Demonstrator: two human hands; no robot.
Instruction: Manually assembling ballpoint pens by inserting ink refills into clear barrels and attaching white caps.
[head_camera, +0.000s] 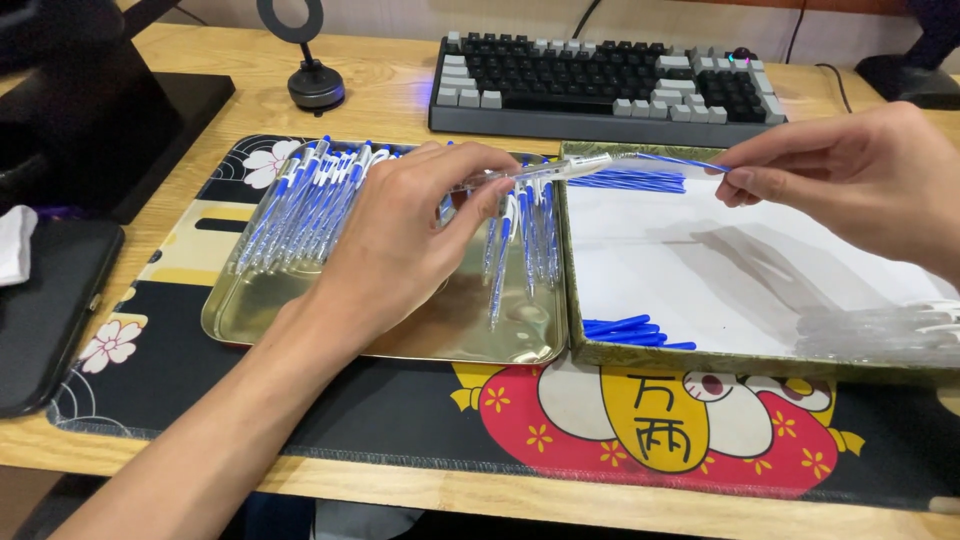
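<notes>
Left hand (400, 245), pen barrel (535, 172) between fingers (490, 190)

Bare box floor (720, 270) (pens (310, 200) leftward)

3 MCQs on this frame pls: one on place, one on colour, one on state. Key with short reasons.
1. Where do most of the assembled pens lie?
A. on the keyboard
B. in the metal tray
C. on the floor

2. What colour are the loose refills in the box?
A. blue
B. red
C. green

3. How is the clear pen barrel held?
A. lying alone on the mat
B. inside the box
C. in the left hand, a refill at its end

Key: B, the pens fill the metal tray. A, the refills in the box are blue. C, the left hand grips the barrel while the right hand holds the refill.
</notes>
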